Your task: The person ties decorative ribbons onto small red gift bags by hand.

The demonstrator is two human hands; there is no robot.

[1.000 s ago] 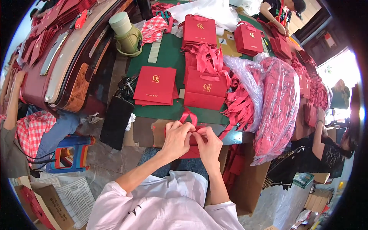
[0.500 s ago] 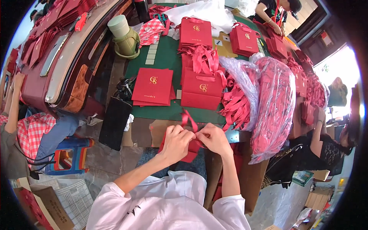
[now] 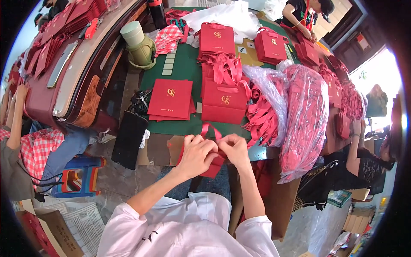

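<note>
Close to my body, at the table's front edge, a small red paper bag (image 3: 212, 170) is partly hidden behind my hands. My left hand (image 3: 196, 155) is closed on its upper part, fingers curled. My right hand (image 3: 234, 150) pinches at the bag's top beside the left fingertips, where a red ribbon (image 3: 211, 128) loops up above the hands. What exactly the right fingertips grip is partly hidden. Beyond them on the green tabletop lie flat red bags (image 3: 170, 97) and a stack of red bags with ribbon handles (image 3: 225, 101).
Loose red ribbons (image 3: 262, 115) spill from a clear plastic bag at right, beside a long plastic-wrapped bundle (image 3: 305, 120). A black pouch (image 3: 130, 139) hangs at the table's left edge, near a green lidded jug (image 3: 141, 49). Other people work at far right and left.
Both hands stay at the bag. The right hand has shifted slightly left and up, its fingers more bent over the bag's top, and the ribbon loop has turned a little.
</note>
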